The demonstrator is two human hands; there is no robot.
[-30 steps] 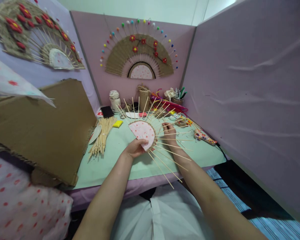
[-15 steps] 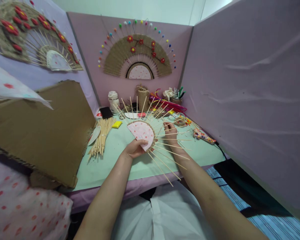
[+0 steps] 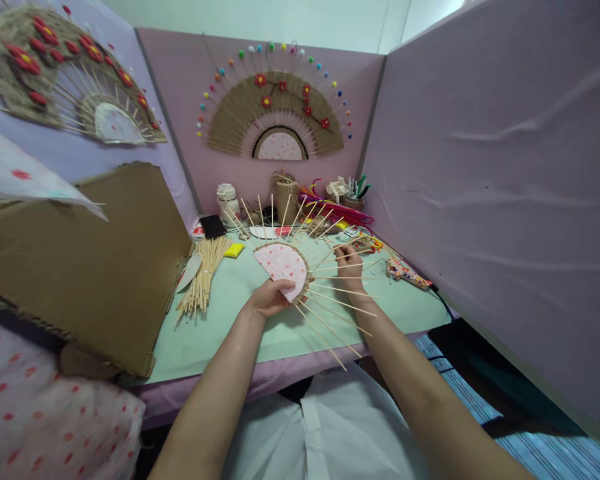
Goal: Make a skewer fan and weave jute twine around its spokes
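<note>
A half-round fan base (image 3: 283, 265) covered in white cloth with red spots is tilted above the table. Thin wooden sticks (image 3: 330, 308) spread out from its brown curved edge like rays. My left hand (image 3: 271, 297) grips the lower corner of the base, thumb on top of the cloth and fingers mostly hidden beneath. To the right of the base, my right hand (image 3: 349, 263) is closed in a pinch among the sticks. Whatever lies between its fingertips is too small to make out.
A bundle of sticks (image 3: 203, 277) and a yellow packet (image 3: 234, 250) lie left. A jar (image 3: 227, 203), a twine roll (image 3: 286, 200) and pink craft stems (image 3: 345, 215) line the back. A patterned glue gun (image 3: 407, 273) lies right. Cardboard (image 3: 85, 260) stands left; a finished fan (image 3: 280, 107) hangs behind.
My right hand has shifted a little to the right and away from the base's curved edge, still pinched. My left hand and the fan base stay almost where they were.
</note>
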